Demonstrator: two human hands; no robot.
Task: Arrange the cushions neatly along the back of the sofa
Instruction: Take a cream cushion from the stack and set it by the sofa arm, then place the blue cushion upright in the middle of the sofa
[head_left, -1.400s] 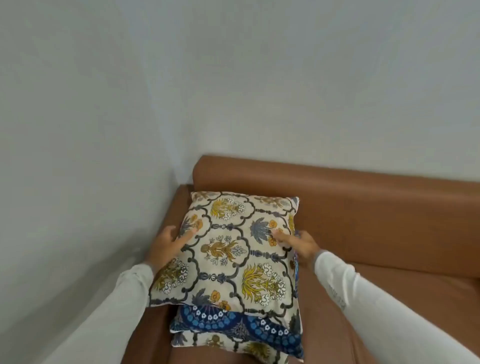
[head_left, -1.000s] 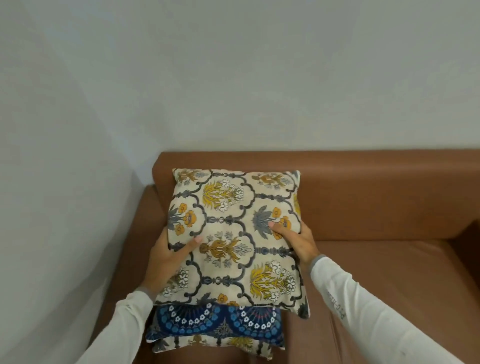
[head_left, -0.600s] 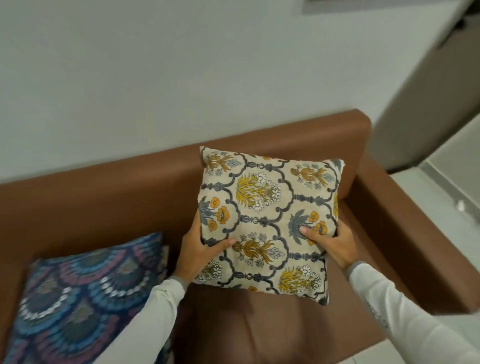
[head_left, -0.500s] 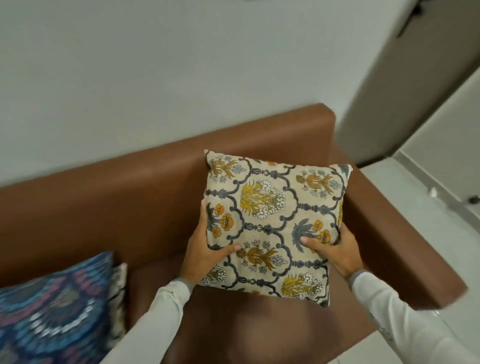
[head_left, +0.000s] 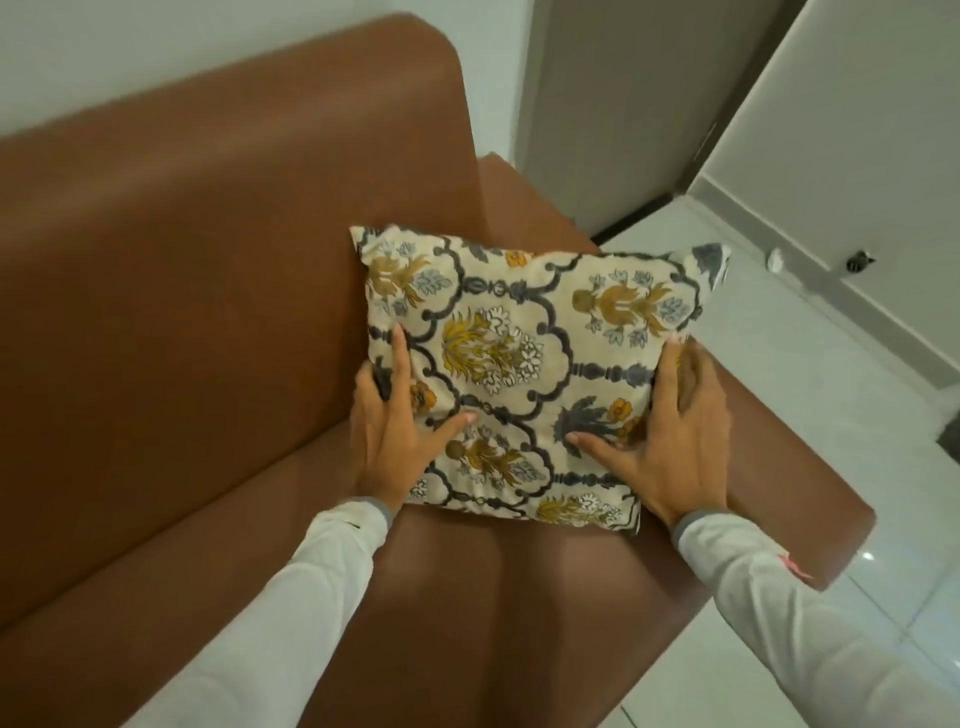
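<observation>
A cream cushion with yellow flowers and a dark grey lattice stands tilted in the right corner of the brown leather sofa. It leans toward the backrest and the right armrest, and its lower edge is on the seat. My left hand grips its left edge, thumb across the front. My right hand holds its right edge, fingers spread over the side. The other cushions are out of view.
White tiled floor lies to the right of the sofa. A grey-brown door or panel stands behind the armrest, and a white wall with a skirting board runs along the far right.
I carried the cream cushion from the stack at the sofa's left end to the right end. It has come down into the corner by the right armrest. The blue cushion has left the view.
</observation>
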